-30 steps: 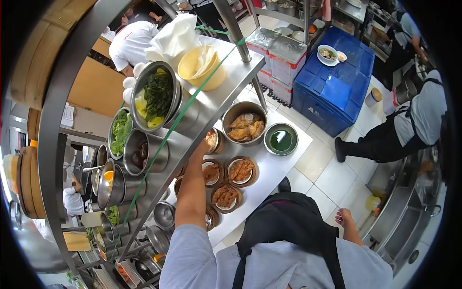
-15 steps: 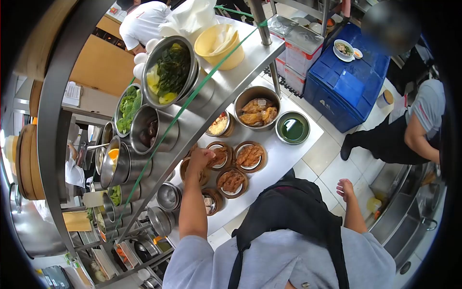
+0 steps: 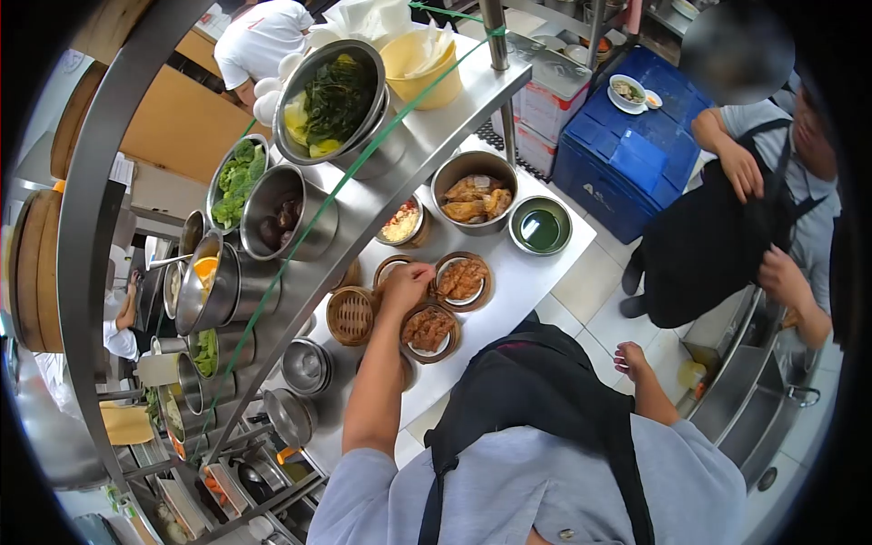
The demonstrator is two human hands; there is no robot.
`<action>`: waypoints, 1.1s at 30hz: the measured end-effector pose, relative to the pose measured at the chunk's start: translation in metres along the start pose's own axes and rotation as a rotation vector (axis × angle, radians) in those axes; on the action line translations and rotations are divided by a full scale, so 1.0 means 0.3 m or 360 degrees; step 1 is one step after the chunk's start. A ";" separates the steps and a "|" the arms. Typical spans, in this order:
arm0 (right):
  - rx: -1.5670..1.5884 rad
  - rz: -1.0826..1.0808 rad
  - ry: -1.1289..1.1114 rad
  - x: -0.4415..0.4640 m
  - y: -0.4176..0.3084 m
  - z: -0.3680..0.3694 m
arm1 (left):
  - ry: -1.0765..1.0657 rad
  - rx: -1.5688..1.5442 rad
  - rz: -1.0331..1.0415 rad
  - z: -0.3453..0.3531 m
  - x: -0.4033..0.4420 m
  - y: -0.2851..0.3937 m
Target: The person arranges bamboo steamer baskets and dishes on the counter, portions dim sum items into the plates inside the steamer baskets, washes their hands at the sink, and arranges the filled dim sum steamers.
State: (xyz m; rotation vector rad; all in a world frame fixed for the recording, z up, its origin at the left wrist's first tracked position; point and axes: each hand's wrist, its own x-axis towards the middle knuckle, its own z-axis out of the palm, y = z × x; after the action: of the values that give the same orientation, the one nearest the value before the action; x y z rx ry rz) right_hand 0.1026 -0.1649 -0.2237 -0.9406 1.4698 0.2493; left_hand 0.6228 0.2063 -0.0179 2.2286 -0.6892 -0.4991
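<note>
My left hand (image 3: 406,287) is over a small bamboo steamer (image 3: 392,264), its fingers bunched together; the hand covers most of that steamer, and anything between the fingertips is hidden. Beside it are two steamers of reddish-brown food on white plates, one to the right (image 3: 461,280) and one nearer me (image 3: 431,331). A bamboo steamer with a bare slatted base (image 3: 351,314) sits left of my wrist. Another steamer is partly hidden under my forearm. My right hand (image 3: 628,360) hangs by my side, away from the table, empty with fingers loosely curled and apart.
Beyond the steamers stand a container of chopped garlic and red bits (image 3: 401,223), a pot of brown pieces (image 3: 473,193) and a bowl of green liquid (image 3: 540,225). A metal shelf (image 3: 427,136) with several bowls overhangs the left. A co-worker (image 3: 708,236) stands at right.
My left hand has moved right, from above the bare-based steamer's side to over the neighbouring one. The view has shifted slightly. The co-worker at right has turned and come further into view.
</note>
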 end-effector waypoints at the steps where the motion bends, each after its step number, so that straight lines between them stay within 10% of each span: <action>1: -0.0006 -0.0001 0.0005 -0.014 0.006 0.008 | -0.0009 -0.0009 0.0012 0.053 0.008 0.006; 11: 0.0102 0.0012 0.0102 -0.120 0.110 0.012 | 0.0018 0.0467 0.0357 0.107 0.012 0.101; 16: 0.0205 0.0089 0.0140 -0.159 0.215 -0.002 | 0.0061 0.0100 -0.0232 -0.076 0.096 0.125; 22: 0.0186 0.0182 0.0197 -0.174 0.302 -0.031 | 0.0509 0.0938 0.0125 -0.102 0.542 -0.387; 33: 0.0271 0.0031 0.0235 -0.200 0.231 -0.082 | 0.0263 0.1146 -0.0029 -0.070 0.533 -0.160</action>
State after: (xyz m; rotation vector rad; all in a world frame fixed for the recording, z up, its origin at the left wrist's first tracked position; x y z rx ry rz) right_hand 0.0294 -0.1137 -0.1918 -0.8210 1.6093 0.0684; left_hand 0.7742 0.1483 -0.0623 2.9013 -0.8521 -0.0610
